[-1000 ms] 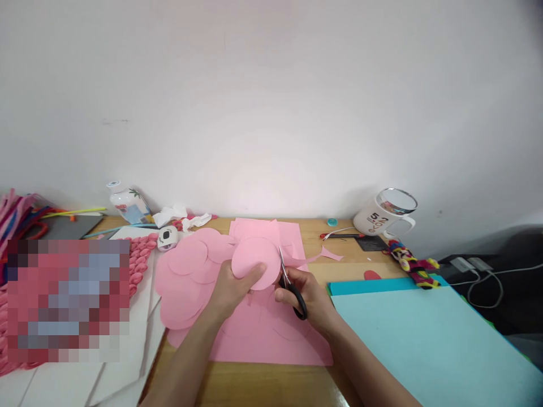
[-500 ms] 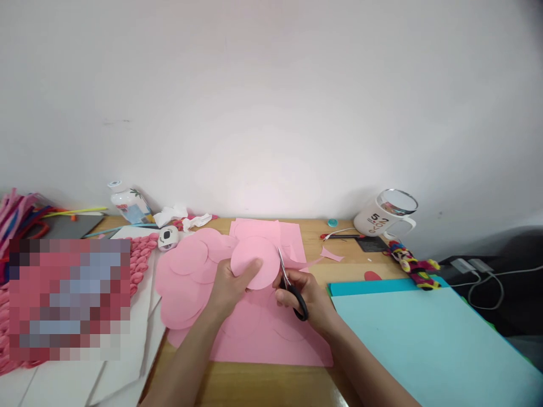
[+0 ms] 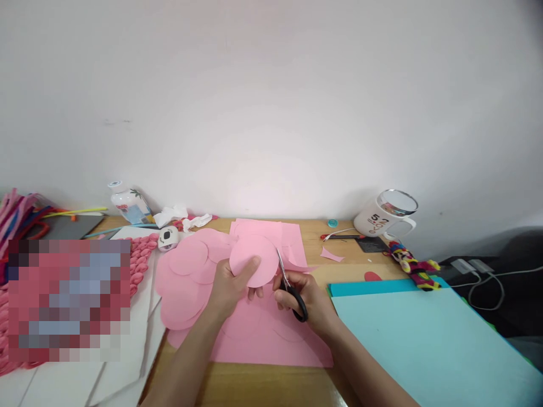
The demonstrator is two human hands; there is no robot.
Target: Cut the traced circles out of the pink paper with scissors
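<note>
Between thumb and fingers, my left hand pinches a round pink paper disc above the table. My right hand is closed around black-handled scissors, whose blades point up along the disc's right edge. A narrow pink offcut curls just right of the blades. Beneath both hands lies a pink sheet marked with faint curved outlines. Several overlapping pink paper circles are piled left of my left hand.
Light blue sheets cover the right side, beside a small doll. A white mug and a pink scrap lie behind. Papers, a coral woven piece, a white bottle and tissues are on the left.
The disc has turned and shifted slightly left and up in my left hand, whose fingertips now show below it. The offcut's tail has dropped a little. The scissors have barely moved.
</note>
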